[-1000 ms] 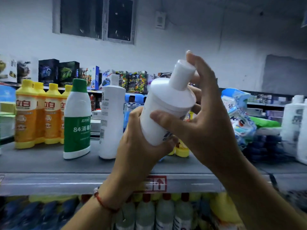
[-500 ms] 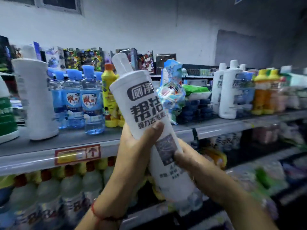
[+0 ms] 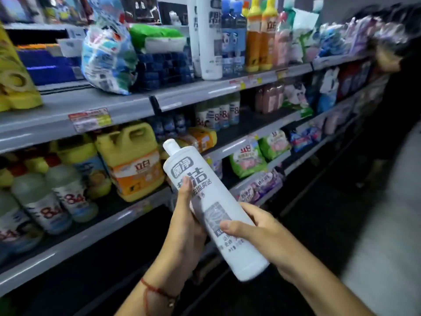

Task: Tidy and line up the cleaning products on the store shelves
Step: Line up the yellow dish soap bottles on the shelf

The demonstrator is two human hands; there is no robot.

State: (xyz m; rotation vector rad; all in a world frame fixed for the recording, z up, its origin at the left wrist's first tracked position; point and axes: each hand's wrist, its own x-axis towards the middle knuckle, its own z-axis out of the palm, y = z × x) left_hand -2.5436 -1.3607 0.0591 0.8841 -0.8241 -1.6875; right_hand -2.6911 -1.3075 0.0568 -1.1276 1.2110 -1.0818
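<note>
A tall white cleaner bottle (image 3: 205,197) with black lettering is held tilted in front of the shelves, cap up and to the left. My left hand (image 3: 185,222) grips its middle from the left, thumb across the label. My right hand (image 3: 262,233) grips the lower part from the right, thumb on the front. Two matching white bottles (image 3: 208,37) stand on the upper shelf (image 3: 136,106), next to blue-capped bottles (image 3: 233,37) and yellow-capped orange bottles (image 3: 259,35).
A big blue and white bag (image 3: 107,58) and dark blue packs (image 3: 164,67) lie on the upper shelf. A yellow jug (image 3: 132,160) and "84" bottles (image 3: 45,201) fill the middle shelf. A person (image 3: 391,87) stands at the far right in the dark aisle.
The view swung right and down along the shelves. The white bottle came lower with both hands on it, my right hand moving up from its base to its lower side.
</note>
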